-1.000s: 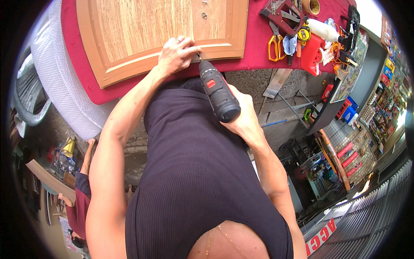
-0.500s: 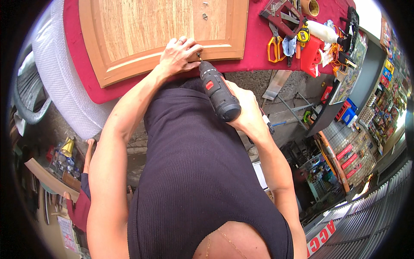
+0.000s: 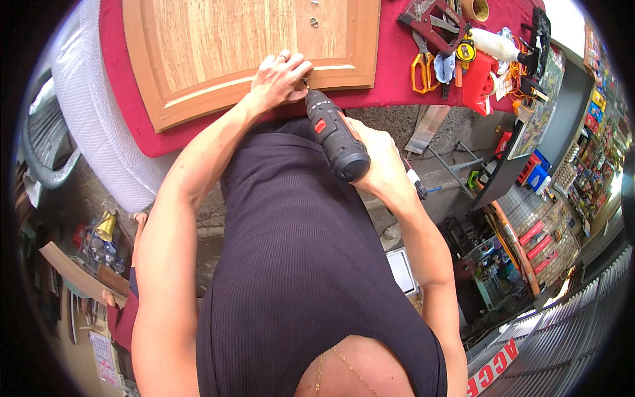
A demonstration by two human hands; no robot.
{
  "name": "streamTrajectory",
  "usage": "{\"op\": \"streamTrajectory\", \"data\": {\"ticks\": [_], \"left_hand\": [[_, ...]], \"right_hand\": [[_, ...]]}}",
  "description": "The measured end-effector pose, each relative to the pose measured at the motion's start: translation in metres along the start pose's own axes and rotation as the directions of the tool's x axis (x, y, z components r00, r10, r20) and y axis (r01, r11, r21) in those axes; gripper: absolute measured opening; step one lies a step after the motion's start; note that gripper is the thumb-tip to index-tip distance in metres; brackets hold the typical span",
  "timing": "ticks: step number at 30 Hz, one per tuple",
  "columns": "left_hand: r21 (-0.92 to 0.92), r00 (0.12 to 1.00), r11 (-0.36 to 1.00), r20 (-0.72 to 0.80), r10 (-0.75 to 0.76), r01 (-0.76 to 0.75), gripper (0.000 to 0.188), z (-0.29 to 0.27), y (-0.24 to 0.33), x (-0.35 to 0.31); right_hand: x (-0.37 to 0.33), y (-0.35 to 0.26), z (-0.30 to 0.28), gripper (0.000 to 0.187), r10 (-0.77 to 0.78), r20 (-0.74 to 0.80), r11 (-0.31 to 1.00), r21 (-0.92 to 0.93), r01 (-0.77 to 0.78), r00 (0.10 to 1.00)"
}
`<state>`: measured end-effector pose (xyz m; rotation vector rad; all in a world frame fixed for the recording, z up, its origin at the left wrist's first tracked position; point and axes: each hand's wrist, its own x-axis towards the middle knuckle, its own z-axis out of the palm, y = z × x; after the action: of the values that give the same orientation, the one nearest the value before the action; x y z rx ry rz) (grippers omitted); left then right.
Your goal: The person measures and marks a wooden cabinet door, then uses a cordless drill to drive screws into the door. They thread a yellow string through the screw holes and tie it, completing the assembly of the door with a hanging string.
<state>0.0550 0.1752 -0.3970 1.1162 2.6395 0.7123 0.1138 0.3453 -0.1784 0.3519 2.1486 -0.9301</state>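
A wooden panel door [image 3: 218, 46], with a raised frame and a lighter grained middle, lies on a red-covered table [image 3: 126, 92]. My right hand [image 3: 377, 153] is wrapped round a black cordless drill [image 3: 336, 139] with red accents, its tip pointing at the door's near edge. Right beside that tip, my left hand [image 3: 281, 81] rests on the frame with its fingers curled together. Whatever they pinch is too small and covered to name. Small metal pieces [image 3: 314, 22] lie on the door's middle.
On the table to the right are orange-handled scissors [image 3: 422, 69], a yellow tape measure [image 3: 465, 51], a white bottle [image 3: 495, 45], a red container [image 3: 477, 83] and an orange cord. Bubble wrap [image 3: 99, 112] hangs at the left. Another person's maroon sleeve [image 3: 123, 324] shows lower left.
My left hand has shifted slightly to the right along the door's edge. The drill stays at nearly the same spot, its rear a little higher. The other person's arm has moved slightly.
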Motion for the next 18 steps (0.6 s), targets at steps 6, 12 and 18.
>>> {"op": "streamTrajectory", "data": {"ticks": [6,12,18], "left_hand": [[-0.006,1.0,1.0,0.003,-0.015,0.015,0.043,-0.001,0.0017,0.0008],[0.012,1.0,1.0,-0.017,-0.013,0.013,0.045,0.0031,0.0006,0.0],[0.013,1.0,1.0,0.0,-0.013,0.013,0.047,0.003,-0.0003,0.0]], "right_hand": [[0.0003,-0.0025,-0.0021,0.048,-0.011,0.02,0.999,-0.034,0.011,1.0],[0.0019,-0.0006,-0.0032,0.039,-0.051,0.005,0.999,-0.003,0.051,0.999],[0.0041,-0.004,-0.0066,0.052,-0.004,0.051,0.999,-0.048,0.007,0.999]]}}
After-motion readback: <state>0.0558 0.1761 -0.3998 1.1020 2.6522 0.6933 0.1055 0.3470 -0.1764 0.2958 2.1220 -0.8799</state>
